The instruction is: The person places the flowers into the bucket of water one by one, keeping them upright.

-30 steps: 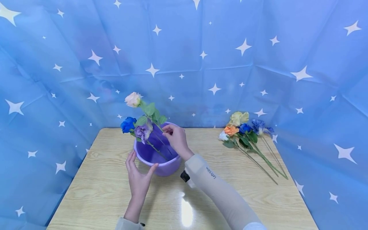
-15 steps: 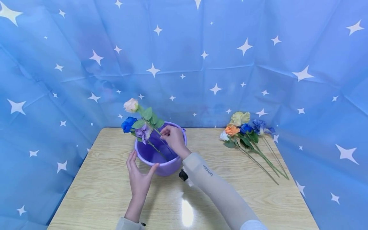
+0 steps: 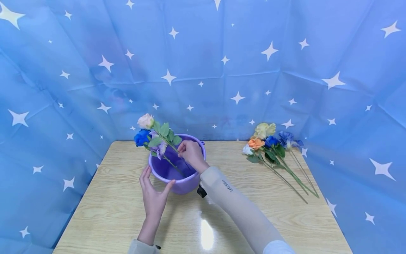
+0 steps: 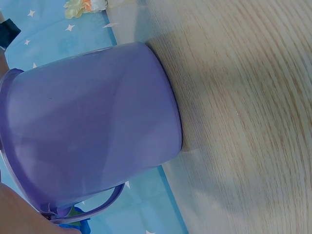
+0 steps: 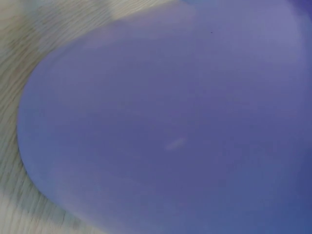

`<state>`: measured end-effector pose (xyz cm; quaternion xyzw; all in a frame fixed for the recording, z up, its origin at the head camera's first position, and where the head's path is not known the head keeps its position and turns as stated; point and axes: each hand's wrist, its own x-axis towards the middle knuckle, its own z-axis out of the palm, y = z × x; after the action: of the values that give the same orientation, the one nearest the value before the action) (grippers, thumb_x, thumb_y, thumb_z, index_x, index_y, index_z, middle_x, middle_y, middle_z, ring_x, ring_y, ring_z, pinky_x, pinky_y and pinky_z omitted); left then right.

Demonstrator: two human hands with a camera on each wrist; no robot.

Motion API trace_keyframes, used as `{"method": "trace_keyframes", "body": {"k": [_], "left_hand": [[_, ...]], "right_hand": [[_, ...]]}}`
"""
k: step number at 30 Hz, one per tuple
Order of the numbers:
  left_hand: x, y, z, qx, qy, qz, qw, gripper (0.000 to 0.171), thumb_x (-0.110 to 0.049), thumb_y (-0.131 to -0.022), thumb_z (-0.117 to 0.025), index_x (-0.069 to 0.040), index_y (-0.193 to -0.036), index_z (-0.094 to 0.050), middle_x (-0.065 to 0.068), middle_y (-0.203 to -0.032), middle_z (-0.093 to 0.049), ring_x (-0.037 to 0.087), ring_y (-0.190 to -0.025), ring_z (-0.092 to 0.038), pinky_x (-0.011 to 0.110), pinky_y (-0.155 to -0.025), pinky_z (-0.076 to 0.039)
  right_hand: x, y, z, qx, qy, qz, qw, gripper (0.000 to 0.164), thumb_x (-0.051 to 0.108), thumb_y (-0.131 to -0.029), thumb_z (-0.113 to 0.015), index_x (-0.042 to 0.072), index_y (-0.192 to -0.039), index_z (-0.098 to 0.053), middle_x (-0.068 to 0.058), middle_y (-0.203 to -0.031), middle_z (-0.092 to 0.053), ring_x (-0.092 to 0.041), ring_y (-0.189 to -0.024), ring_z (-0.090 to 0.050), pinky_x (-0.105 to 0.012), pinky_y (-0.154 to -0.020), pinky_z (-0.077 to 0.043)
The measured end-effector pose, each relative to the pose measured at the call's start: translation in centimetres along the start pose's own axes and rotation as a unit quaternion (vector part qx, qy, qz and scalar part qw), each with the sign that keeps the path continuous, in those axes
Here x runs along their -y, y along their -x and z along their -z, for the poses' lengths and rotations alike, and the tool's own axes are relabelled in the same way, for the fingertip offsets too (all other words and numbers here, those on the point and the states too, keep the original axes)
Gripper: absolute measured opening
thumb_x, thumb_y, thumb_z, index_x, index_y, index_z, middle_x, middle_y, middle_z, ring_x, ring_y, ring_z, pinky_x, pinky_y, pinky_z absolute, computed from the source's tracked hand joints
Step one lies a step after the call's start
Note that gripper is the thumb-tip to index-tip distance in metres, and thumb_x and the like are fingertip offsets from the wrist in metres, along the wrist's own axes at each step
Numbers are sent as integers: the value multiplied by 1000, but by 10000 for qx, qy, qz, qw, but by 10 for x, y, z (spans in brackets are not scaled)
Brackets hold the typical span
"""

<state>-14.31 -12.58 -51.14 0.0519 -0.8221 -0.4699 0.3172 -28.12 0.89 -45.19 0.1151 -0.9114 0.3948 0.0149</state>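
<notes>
A purple bucket (image 3: pixel 185 186) stands on the table. My left hand (image 3: pixel 153 199) has its fingers spread against the bucket's near left side, fingertips and thumb at the rim. Reaching over the rim, my right hand (image 3: pixel 193 155) pinches the stem of a pale pink rose (image 3: pixel 145 121), whose lower stem goes down inside the bucket. A blue rose (image 3: pixel 142 137) and a purple flower (image 3: pixel 161 149) lean over the left rim, partly overlapped by the pink rose's leaves. In the left wrist view the bucket wall (image 4: pixel 92 117) and its handle (image 4: pixel 116 194) show; the right wrist view is filled by the bucket wall (image 5: pixel 161 107).
On the right of the wooden table (image 3: pixel 104 211) lies a bunch of loose flowers: a yellow one (image 3: pixel 264 131), an orange one (image 3: pixel 255 143), a white one (image 3: pixel 247 150) and blue ones (image 3: pixel 286 139), stems pointing toward the near right. A blue star-patterned cloth (image 3: pixel 203 53) hangs behind.
My right hand has come slightly lower and the pink rose has sunk with it, its leaves now covering more of the purple flower. The left hand keeps its place at the rim.
</notes>
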Motion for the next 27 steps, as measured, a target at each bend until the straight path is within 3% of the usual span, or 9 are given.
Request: {"method": "trace_keyframes", "body": {"k": [6,18,27], "left_hand": [[0,0,-1,-41,-8,-78,10000,100,-25,-69,-91,4,-147,-37,19,-152,-37,35,-142,-38,55,-119,-34],[1,0,0,-40,-39,-38,10000,101,-25,-68,-92,4,-147,-37,20,-152,-37,35,-142,-38,55,-119,-34],[0,0,-1,-9,8,27,10000,100,-24,-68,-92,3,-148,-37,20,-152,-37,35,-142,-37,56,-119,-34]], "right_hand": [[0,1,-1,73,242,-2,9997,14,8,-79,-83,12,-82,-70,0,-82,-75,-13,-75,-70,-25,-72,-58],[1,11,7,-186,-42,363,9992,11,11,-81,-82,11,-83,-71,-2,-83,-75,-14,-77,-71,-19,-70,-58],[0,16,21,-352,-592,599,9958,11,6,-81,-81,7,-86,-71,-5,-84,-75,-16,-77,-70,-19,-69,-58]]}}
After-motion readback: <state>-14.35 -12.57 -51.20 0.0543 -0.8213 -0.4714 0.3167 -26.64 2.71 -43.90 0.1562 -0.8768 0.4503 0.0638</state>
